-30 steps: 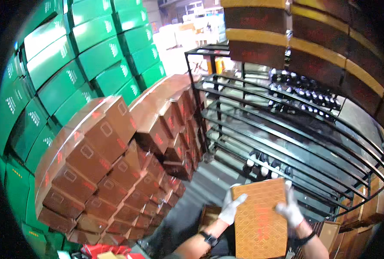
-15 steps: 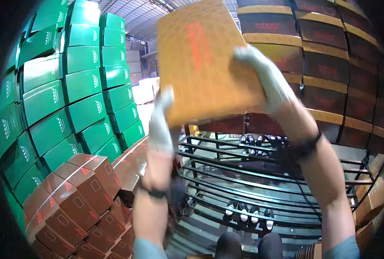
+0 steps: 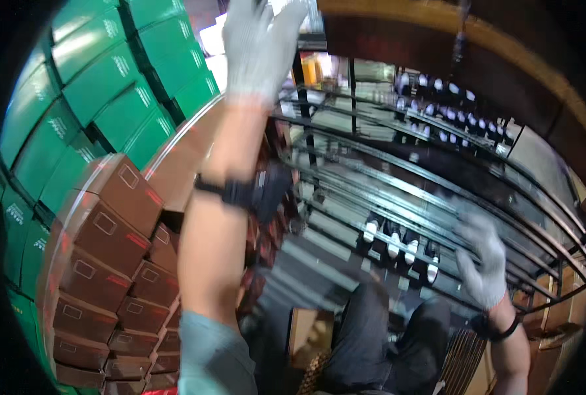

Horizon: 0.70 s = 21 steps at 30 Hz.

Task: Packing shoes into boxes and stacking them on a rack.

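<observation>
My left hand (image 3: pixel 256 56), in a white knit glove, reaches up to the top edge of the view. Its thumb stands apart from the fingers, whose tips are cut off, and no box shows in it. My right hand (image 3: pixel 484 260), also gloved and blurred, is low on the right, in front of the black metal rack (image 3: pixel 398 161). Its fingers are spread and hold nothing. Several dark shoes with white toes (image 3: pixel 393 247) stand in a row beyond my knees, below the rack's bars.
Green boxes (image 3: pixel 102 85) are stacked high on the left, with brown boxes (image 3: pixel 95 276) piled before them. Dark boxes with tan lids (image 3: pixel 398 36) stand across the far right. More shoes (image 3: pixel 451 118) sit behind the rack. An open carton (image 3: pixel 310 336) lies beside my legs.
The tan-lidded box held up between both hands has left them and I cannot pick it out. My right hand has dropped low; my left stays raised. The view has tipped down and turned.
</observation>
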Tool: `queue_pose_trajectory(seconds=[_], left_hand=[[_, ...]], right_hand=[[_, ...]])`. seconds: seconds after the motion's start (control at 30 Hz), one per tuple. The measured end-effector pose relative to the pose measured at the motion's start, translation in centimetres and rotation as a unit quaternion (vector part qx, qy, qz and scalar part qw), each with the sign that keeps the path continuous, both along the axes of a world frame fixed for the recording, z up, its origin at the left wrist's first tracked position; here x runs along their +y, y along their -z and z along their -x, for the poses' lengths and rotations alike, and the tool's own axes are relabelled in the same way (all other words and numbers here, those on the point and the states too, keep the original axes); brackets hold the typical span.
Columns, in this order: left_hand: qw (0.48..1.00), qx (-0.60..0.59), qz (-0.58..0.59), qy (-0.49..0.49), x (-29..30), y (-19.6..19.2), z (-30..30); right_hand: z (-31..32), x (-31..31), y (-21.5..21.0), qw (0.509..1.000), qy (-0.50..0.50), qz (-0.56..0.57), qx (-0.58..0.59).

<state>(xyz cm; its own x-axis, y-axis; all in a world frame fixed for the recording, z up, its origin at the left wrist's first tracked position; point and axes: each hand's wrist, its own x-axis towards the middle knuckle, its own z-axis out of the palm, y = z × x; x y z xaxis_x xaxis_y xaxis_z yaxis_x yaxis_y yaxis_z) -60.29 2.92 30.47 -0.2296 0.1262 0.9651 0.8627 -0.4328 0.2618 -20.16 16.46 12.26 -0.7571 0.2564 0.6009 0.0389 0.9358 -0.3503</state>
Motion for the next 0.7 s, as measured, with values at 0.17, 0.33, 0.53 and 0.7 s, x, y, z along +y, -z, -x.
queue_pose_trajectory(seconds=[0.17, 0.33, 0.53, 0.7], left_hand=[[0.810, -0.345, 0.450, -0.152, -8.0, 55.5, -8.4], [0.371, -0.454, 0.808, 0.058, -15.8, 73.9, -25.3], [0.457, -0.320, 0.808, -0.188, -22.6, 87.0, -22.3], [0.723, -0.436, 0.464, -0.267, -16.1, 73.8, -19.2]], right_hand=[[-23.0, 0.5, 25.6, 0.861, 0.333, 0.323, -0.206], [-49.2, -8.0, 34.0, 0.697, 0.491, 0.380, -0.358], [-42.6, -13.4, 22.6, 0.644, 0.497, 0.386, -0.435], [-65.3, -17.6, 19.8, 0.676, 0.714, 0.032, -0.178]])
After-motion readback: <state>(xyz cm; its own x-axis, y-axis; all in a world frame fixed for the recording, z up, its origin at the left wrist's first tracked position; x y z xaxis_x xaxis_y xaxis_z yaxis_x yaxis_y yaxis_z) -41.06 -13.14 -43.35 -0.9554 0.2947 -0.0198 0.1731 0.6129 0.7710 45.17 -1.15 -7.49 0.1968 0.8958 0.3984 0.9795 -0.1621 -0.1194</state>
